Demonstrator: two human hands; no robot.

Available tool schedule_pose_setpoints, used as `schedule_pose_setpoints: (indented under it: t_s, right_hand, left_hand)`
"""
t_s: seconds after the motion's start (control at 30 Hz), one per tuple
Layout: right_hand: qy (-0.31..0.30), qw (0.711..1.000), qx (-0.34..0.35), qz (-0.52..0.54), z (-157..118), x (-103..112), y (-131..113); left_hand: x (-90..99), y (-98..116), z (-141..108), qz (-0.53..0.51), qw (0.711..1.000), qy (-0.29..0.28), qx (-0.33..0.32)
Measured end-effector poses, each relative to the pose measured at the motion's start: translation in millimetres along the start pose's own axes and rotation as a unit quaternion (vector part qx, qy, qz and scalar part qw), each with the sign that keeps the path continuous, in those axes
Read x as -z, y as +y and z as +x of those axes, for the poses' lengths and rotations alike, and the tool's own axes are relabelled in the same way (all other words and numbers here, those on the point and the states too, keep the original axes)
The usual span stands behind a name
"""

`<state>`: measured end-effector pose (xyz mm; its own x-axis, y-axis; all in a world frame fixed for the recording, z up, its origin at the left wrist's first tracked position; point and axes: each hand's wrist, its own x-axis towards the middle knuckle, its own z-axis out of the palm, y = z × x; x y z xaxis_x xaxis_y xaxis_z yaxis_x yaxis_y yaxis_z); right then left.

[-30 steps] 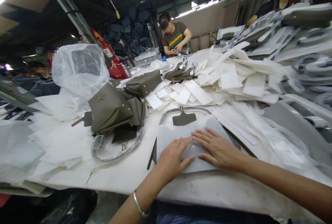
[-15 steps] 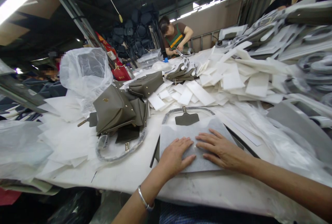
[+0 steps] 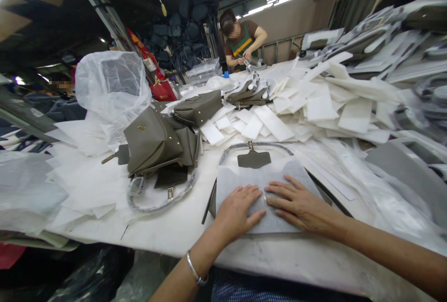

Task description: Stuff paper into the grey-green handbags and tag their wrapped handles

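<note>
A handbag lies flat in front of me, mostly hidden under a pale tissue-like sheet (image 3: 260,178). Its wrapped handle (image 3: 228,151) and olive closure tab (image 3: 254,159) show beyond the sheet's far edge, and dark side panels stick out left and right. My left hand (image 3: 239,209) rests on the sheet with its fingers extended. Beside it, my right hand (image 3: 296,202) lies flat on the same sheet, fingers spread. To the left sits an olive handbag (image 3: 150,141) on its side, its plastic-wrapped handle (image 3: 164,209) toward me.
Another olive bag (image 3: 199,106) lies farther back. White foam pieces (image 3: 321,106) are heaped behind the work spot, and white sheets (image 3: 91,176) are piled at left. Clear plastic (image 3: 380,190) lies at right. Across the table (image 3: 167,236), a co-worker (image 3: 242,41) handles a bag.
Both hands stay on the sheet with barely any shift. The whole view has tilted slightly, so the background sits a little differently. The co-worker's hands have moved slightly.
</note>
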<state>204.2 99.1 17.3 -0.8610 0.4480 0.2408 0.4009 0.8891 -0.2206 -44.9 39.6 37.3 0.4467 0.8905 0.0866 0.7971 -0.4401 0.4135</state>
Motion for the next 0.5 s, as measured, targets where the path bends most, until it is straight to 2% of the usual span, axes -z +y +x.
schedule_pose_setpoints:
  t_s: [0.23, 0.37, 0.5]
  right_hand:
    - [0.015, 1.000, -0.003, -0.011, -4.4, -4.1, 2.3]
    - [0.004, 0.999, 0.008, -0.048, -2.8, -4.9, 2.6]
    - [-0.006, 0.998, 0.003, -0.060, 1.7, -0.8, 3.8]
  left_hand:
    - [0.0, 3.3, -2.5, 0.055, 0.998, -0.018, -0.013]
    - [9.3, 1.6, 2.0, 0.093, 0.993, -0.062, -0.025]
    - [19.0, -10.7, 13.0, 0.122, 0.986, -0.102, -0.054]
